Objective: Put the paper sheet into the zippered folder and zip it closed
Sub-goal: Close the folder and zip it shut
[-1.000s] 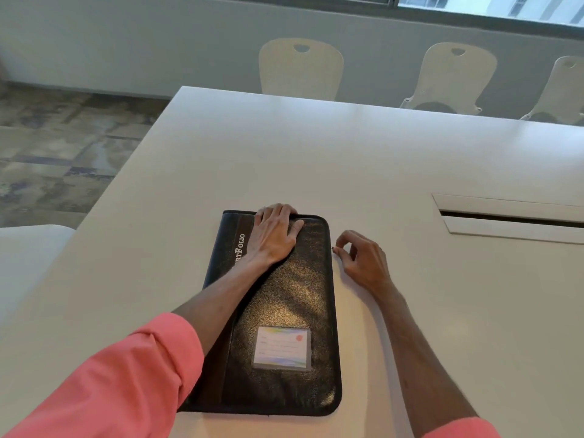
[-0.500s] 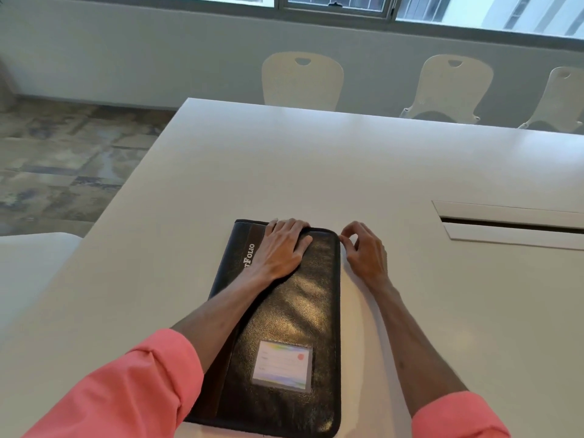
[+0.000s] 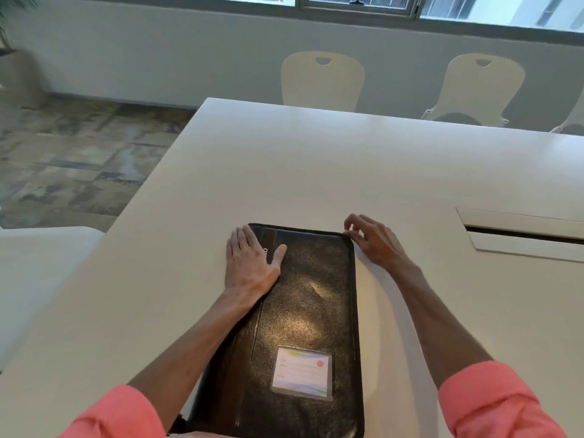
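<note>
Lower centre of frame, on the white tabletop (image 3: 316, 172): black zippered folder (image 3: 309, 311) lying flat, cover shut. Paper sheet not visible, presumably inside. Left hand (image 3: 249, 263), grip spread flat, presses the folder's upper-left corner. Right hand (image 3: 376, 245) at the upper-right corner, fingers curled toward the zip track. Pull too small to see, so cannot tell whether the grip pinches it. Judgement: zip is rounding that corner. Anchor with the left palm, draw the pull low and slow around the curve so the teeth don't snag.

head view | worn high | faces forward and down | near the table (image 3: 316, 172)
</note>
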Tool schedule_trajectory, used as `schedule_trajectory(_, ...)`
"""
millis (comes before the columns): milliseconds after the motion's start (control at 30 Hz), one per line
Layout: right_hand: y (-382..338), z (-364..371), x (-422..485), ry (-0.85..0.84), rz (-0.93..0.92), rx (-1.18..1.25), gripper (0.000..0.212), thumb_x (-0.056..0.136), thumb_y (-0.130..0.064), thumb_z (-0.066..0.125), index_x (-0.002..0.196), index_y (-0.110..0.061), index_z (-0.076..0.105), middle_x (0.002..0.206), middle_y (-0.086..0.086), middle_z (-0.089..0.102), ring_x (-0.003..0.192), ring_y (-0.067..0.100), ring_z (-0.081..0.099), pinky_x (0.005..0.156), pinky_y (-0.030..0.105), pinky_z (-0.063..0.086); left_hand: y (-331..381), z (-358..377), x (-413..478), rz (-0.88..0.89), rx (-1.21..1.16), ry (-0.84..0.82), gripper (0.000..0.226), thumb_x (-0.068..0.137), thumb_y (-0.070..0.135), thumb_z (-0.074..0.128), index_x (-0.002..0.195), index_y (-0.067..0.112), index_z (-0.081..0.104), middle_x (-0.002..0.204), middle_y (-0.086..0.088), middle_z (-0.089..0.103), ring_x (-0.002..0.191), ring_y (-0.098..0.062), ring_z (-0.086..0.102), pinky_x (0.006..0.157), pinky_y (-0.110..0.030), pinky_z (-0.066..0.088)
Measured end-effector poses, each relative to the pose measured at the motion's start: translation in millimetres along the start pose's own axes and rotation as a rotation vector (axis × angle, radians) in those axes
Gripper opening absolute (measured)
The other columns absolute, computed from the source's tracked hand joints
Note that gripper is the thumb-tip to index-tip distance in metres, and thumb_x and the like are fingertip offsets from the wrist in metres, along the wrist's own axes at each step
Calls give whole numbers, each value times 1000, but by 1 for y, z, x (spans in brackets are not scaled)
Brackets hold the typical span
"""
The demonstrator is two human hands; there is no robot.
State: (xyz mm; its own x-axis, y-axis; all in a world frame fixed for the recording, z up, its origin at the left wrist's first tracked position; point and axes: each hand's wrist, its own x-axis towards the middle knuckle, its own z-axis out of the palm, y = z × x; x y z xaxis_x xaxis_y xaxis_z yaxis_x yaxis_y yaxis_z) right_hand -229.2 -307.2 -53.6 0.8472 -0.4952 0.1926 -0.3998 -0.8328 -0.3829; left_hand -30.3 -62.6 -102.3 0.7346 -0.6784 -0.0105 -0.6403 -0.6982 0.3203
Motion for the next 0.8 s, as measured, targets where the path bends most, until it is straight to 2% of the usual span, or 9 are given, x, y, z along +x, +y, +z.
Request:
schedule_trajectory(100,-8,-1,17,-50,-87,-40,24,113,-36,58,118,-13,62,110,1,72,82,27,71,76,51,64,-2,-3,-2,13,5,0,113,101,84,24,172,-1,-2,181,-22,7,170,-32,7,139,-44,6)
schedule_trajectory(233,-24,4,39,-124,-138,-87,25,113,-41,55,120,-18,61,117,0,72,87,28,73,80,50,65,-4,-5,-2,21,12,-1,114,100,85,24,172,0,-2,181,-21,6,170,-31,6,139,-43,4)
schedule_trajectory(333,-32,13,49,-128,-155,-125,26,113,-47,53,120,-23,60,116,-3,70,87,26,72,76,44,62,-3,-4,0,14,21,-3,115,100,86,23,172,1,-4,181,-20,5,170,-30,5,138,-43,3)
schedule_trajectory(433,-38,23,56,-104,-166,-152,27,112,-50,51,120,-25,59,114,-6,69,86,24,72,70,34,51,-5,-4,2,20,18,-33,116,98,88,22,172,3,-9,182,-19,0,170,-29,0,138,-42,1)
schedule_trajectory(500,-43,30,61,-89,-168,-156,28,112,-52,51,119,-26,60,114,-6,70,85,25,72,69,33,48,-10,-4,2,35,6,-55,118,97,90,22,172,5,-12,182,-16,-5,170,-26,-4,138,-41,-1)
schedule_trajectory(667,-65,45,74,-79,-180,-135,26,111,-51,53,118,-27,60,114,-6,71,88,25,73,71,34,49,-21,-5,4,71,-14,-73,120,94,94,21,172,10,-13,183,-11,-6,170,-22,-6,137,-39,-4)
schedule_trajectory(800,-91,58,83,-55,-177,-99,23,112,-49,55,115,-27,60,112,-8,72,90,25,73,79,42,60,-23,-5,2,80,-41,-38,121,92,95,21,173,12,-8,183,-11,-1,170,-22,-2,139,-43,2)
